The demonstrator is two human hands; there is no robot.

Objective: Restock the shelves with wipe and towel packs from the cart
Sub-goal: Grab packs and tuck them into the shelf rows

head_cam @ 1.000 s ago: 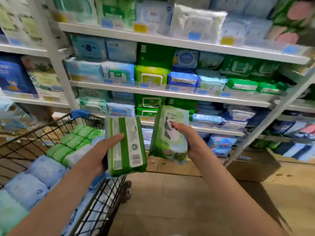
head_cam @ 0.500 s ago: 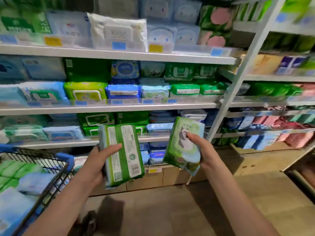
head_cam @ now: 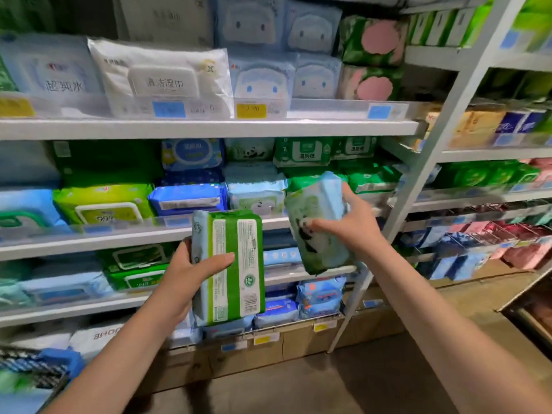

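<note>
My left hand grips a green-and-white wipe pack upright. My fingers curl behind its left edge and my thumb lies across the printed back, so the barcode faces me. My right hand holds a pale blue panda wipe pack at a slight tilt, with the thumb pressed on the panda picture and the fingers wrapped over the far edge. The panda pack sits at about two o'clock from the green one, near it but apart. I hold both packs in the air in front of the white shelves, and neither rests on a board.

Just behind them, at twelve o'clock, the middle shelf carries a matching panda pack. At ten o'clock from my left hand are a dark blue pack and a lime-green pack. A white upright post stands at three o'clock from my right hand. The corner of the wire cart shows at the seven o'clock edge of my view, blurred, with its blue handle corner beside my left forearm.
</note>
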